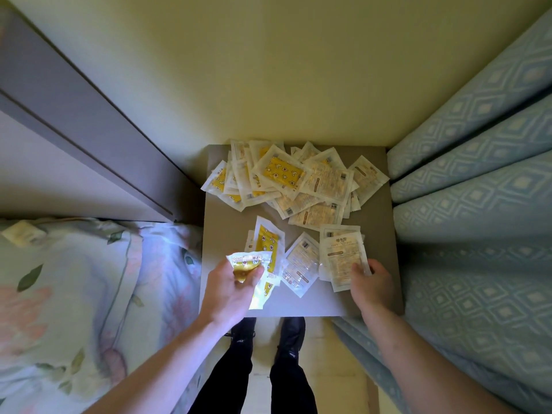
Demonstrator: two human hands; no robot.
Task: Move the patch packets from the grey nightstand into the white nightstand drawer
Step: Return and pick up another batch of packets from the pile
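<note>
A heap of yellow-and-white patch packets covers the far half of the grey nightstand. Several more lie near its front edge, one of them a pale packet between my hands. My left hand grips a few crumpled yellow packets just above the front left of the top. My right hand pinches the lower edge of a small stack of pale packets at the front right. The white nightstand is not in view.
A bed with a floral cover lies to the left, with a grey headboard behind it. Blue patterned curtains hang close on the right. A pale wall stands behind. My legs and dark shoes are below the nightstand's front edge.
</note>
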